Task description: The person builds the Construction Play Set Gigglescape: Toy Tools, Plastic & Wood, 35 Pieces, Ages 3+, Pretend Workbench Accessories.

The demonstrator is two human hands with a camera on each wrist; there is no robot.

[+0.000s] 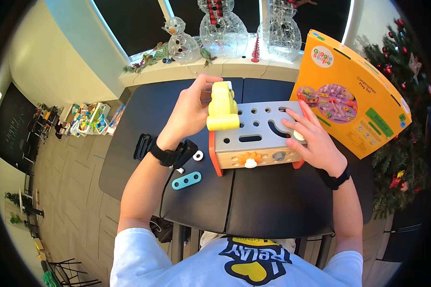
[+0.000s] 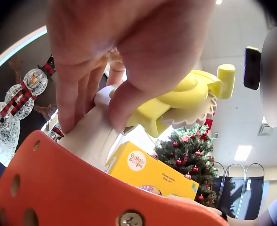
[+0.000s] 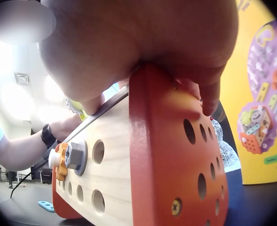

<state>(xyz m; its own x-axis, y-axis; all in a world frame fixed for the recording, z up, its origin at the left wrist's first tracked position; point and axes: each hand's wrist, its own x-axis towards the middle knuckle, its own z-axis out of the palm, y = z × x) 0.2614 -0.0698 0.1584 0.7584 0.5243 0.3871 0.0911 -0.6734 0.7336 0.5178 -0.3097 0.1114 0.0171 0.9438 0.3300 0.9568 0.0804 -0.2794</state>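
Over the left end of a grey-topped, red-ended wooden toy workbench [image 1: 253, 131], gripping a yellow plastic toy saw [image 1: 221, 103] in the left hand [image 1: 189, 107] while resting the spread right hand [image 1: 319, 141] on the opposite end, presumably to steady it.

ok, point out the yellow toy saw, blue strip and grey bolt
Yellow toy saw [image 1: 221, 104], head view: middle of its body.
Blue strip [image 1: 182, 182], head view: flat face between two holes.
Grey bolt [image 3: 74, 156], right wrist view: its six-sided head.
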